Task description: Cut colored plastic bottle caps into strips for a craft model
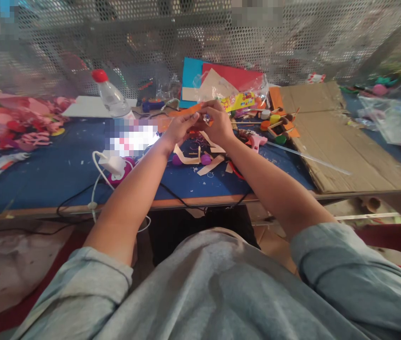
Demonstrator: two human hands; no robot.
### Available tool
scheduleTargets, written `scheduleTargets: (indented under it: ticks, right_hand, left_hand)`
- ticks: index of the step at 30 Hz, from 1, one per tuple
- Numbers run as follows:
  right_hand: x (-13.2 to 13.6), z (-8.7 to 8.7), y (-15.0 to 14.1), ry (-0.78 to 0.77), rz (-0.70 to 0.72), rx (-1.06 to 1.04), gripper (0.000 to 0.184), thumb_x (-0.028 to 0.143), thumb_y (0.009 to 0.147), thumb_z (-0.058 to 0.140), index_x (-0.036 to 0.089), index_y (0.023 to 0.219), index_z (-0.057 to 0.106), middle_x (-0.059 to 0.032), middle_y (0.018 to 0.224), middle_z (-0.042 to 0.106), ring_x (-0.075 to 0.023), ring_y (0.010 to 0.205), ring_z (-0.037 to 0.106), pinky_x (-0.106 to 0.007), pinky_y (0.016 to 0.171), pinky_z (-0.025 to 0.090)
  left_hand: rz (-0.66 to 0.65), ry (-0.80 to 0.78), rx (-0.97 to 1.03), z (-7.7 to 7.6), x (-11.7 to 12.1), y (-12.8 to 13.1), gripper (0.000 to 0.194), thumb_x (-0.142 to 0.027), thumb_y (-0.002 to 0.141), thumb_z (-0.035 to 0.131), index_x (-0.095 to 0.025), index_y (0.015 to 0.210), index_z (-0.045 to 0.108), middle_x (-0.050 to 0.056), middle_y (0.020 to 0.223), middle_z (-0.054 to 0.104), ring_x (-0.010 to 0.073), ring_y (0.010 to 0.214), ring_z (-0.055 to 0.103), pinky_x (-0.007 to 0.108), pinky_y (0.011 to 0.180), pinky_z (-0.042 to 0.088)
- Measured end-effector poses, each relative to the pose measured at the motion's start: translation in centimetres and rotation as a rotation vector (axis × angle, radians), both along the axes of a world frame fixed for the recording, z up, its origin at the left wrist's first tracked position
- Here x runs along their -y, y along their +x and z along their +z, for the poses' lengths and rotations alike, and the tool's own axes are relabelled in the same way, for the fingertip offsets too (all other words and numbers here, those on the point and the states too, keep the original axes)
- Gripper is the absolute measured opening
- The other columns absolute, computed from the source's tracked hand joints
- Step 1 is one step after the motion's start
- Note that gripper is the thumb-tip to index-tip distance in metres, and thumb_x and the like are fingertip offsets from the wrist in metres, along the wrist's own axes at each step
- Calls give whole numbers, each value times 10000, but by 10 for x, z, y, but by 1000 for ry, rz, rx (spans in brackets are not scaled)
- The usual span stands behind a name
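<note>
Both hands meet above the middle of the blue table. My left hand (181,128) has its thumb and fingers closed on an orange paper strip (186,111). Fingers bent, my right hand (220,123) pinches the strip's other end; its fingertips partly hide what lies between the hands. Below them are beige paper strips (211,165), a curved beige strip (188,158) and purple round pieces (206,159). A pink glue gun (257,140) lies just right of my right hand, with a clear glue stick (310,158) reaching out from it.
Left stand a red-capped bottle (113,97), a lit screen (132,139) and a purple power strip (122,172) with a white plug and cables. A white glue gun (4,166) lies near pink craft pieces (19,120). Cardboard (349,146) covers the right; coloured sheets (234,74) lie behind.
</note>
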State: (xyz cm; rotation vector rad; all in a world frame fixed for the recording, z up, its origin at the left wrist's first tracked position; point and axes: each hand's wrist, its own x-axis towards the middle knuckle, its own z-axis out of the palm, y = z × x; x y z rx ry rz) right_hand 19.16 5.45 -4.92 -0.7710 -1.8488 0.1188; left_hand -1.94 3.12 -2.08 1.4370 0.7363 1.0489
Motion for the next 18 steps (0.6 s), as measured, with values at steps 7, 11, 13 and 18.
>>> scheduleTargets:
  ticks: [7, 11, 13, 18]
  right_hand:
    - [4, 1, -2, 42, 43, 47, 435, 385, 1008, 878, 270, 1426, 841, -146, 1430, 731, -350, 1327, 740, -601, 1213, 651]
    - [11, 7, -1, -10, -8, 68, 273, 471, 1086, 780, 326, 1276, 912, -103, 1377, 772, -313, 1222, 753, -577, 1140, 689]
    - [16, 11, 0, -30, -28, 75, 262, 483, 1098, 758, 340, 1239, 926, -97, 1347, 785, -311, 1196, 758, -577, 1124, 695]
    - [21, 16, -1, -44, -27, 86, 208, 357, 1021, 785, 306, 1154, 936, -100, 1239, 819, -318, 1169, 774, -564, 1110, 688]
  left_hand:
    - [21, 4, 1, -3, -3, -1, 585, -693, 867, 1007, -202, 1149, 856, 68, 1101, 893, 198, 982, 857, 274, 797, 666]
    - [-11, -70, 37, -3, 1, 3, 521, -639, 905, 1005, -213, 1171, 863, 60, 1042, 899, 174, 938, 840, 281, 815, 669]
    - [-18, -75, 38, -3, 1, 4, 520, -630, 878, 1029, -207, 1141, 877, 57, 1001, 893, 166, 911, 831, 279, 814, 665]
    - [32, 4, -4, -3, -3, 2, 654, -703, 686, 1107, -201, 1054, 907, 43, 938, 875, 169, 834, 818, 263, 749, 633]
